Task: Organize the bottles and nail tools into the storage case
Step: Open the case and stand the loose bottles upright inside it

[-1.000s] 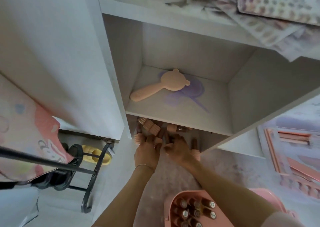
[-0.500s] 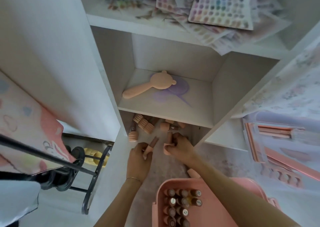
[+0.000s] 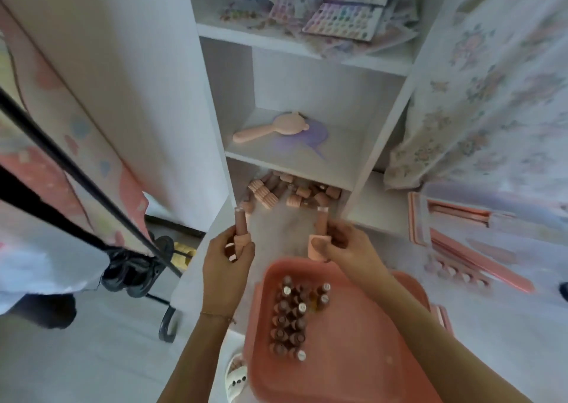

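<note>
Nearest, at 6 o'clock: pink storage case, open-topped, with a block of brown bottles in case standing upright in rows along its left half, caps up. Right half of the case floor bare pink. A small white object sits just left of the case at 7 o'clock; too blurred to identify.

Centre, above the case's far rim: left hand, fingers curled round a slim bottle that points up and away, pale cap end at the far tip. Thin bracelet on that wrist. Right hand grips a second bottle the same way, thumb across a pink cap at its near end. The two hands are apart, at like height.

At 9 o'clock: black metal rack with dark shoes beneath it.

At 3 o'clock: pink tool tray on the floor, contents blurred.

Farther, at 12 o'clock: white shelf unit. Loose bottles lie on their sides in a heap in the bottom compartment. Middle compartment holds a pink bear-eared hand mirror, lying flat on a purple shape. Top shelf: colourful sticker sheets, overlapping.
</note>
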The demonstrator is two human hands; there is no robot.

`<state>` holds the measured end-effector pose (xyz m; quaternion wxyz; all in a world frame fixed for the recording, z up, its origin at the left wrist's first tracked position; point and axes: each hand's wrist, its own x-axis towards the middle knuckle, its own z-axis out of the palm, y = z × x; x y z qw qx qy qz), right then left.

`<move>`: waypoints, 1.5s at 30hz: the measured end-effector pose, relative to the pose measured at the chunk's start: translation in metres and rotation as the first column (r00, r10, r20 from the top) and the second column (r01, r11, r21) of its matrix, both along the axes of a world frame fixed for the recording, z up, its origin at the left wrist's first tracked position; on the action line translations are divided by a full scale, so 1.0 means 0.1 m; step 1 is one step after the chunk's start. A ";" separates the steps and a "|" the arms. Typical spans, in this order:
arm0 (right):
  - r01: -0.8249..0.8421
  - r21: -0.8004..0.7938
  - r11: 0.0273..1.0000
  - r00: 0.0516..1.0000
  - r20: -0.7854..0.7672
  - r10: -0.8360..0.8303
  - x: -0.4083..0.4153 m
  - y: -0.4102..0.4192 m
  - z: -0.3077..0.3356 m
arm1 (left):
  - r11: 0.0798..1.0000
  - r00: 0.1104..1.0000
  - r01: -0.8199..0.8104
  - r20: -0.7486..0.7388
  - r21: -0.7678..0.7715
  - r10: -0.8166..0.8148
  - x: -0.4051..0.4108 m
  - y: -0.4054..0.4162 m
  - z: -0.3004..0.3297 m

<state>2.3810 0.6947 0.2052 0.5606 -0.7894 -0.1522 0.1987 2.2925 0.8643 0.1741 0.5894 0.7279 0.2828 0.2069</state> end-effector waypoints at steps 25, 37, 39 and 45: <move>-0.148 -0.484 0.862 0.981 0.041 0.191 -0.68 -0.72 -1.26 | 0.970 0.971 -0.232 -0.043 0.075 0.236 -0.52 -0.74 -0.27; -0.187 -0.543 0.819 0.976 -0.009 0.218 -0.64 -0.74 -1.35 | 0.972 0.975 -0.217 -0.039 0.090 0.221 -0.51 -0.73 -0.32; -0.160 -0.518 0.840 0.982 0.001 0.188 -0.64 -0.69 -1.35 | 0.972 0.975 -0.213 -0.036 0.098 0.217 -0.51 -0.73 -0.32; -0.088 -0.435 0.896 0.994 0.024 0.110 -0.64 -0.59 -1.32 | 0.971 0.975 -0.218 -0.027 0.103 0.222 -0.51 -0.73 -0.32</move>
